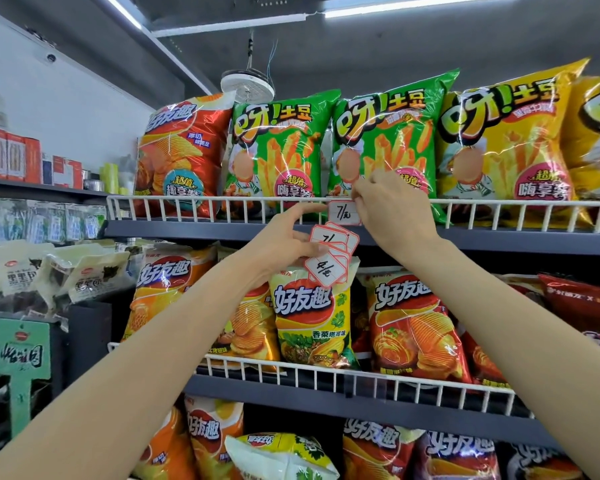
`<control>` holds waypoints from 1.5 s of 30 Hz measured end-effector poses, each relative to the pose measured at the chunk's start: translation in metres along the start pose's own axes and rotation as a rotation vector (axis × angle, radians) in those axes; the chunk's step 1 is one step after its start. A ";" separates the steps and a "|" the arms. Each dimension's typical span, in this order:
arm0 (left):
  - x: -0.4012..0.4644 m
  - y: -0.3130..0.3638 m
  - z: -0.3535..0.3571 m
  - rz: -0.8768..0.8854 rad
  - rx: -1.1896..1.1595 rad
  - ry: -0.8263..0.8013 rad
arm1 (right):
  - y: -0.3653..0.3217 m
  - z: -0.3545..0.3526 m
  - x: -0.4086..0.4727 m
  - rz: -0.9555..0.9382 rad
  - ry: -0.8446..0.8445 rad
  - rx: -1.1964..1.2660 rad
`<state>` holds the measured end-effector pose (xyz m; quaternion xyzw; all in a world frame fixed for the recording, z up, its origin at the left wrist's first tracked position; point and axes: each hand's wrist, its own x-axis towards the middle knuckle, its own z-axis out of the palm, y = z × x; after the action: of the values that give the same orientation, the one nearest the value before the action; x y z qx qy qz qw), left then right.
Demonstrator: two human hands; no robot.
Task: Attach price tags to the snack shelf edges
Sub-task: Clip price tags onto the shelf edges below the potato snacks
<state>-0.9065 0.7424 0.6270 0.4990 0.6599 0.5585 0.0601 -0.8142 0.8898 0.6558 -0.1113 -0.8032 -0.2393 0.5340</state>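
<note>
Here the right hand pinches the 7-yuan tag onto the top shelf's wire rail, while the left hand pinches the spare tags ready just below, its forefinger reaching to the rail.

A white price tag marked "7" hangs on the white wire shelf rail. A fanned stack of red-bordered tags lies just below it.

We reach both bare forearms up and forward. Our left hand curls its fingers and thumb in a pinch, index finger extended to the right. Our right hand bends at the wrist, fingertips pinched together.
</note>
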 end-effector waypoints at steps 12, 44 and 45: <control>-0.001 0.004 0.002 -0.002 -0.010 0.018 | 0.010 -0.010 0.019 0.118 -0.229 0.114; -0.010 0.012 0.021 0.010 -0.078 0.136 | 0.012 -0.015 -0.023 0.182 -0.117 0.610; -0.010 0.014 0.025 0.018 -0.093 0.144 | 0.014 -0.019 -0.025 0.223 -0.133 0.764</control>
<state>-0.8771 0.7502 0.6235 0.4603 0.6312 0.6235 0.0307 -0.7826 0.8939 0.6426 -0.0066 -0.8502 0.1437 0.5064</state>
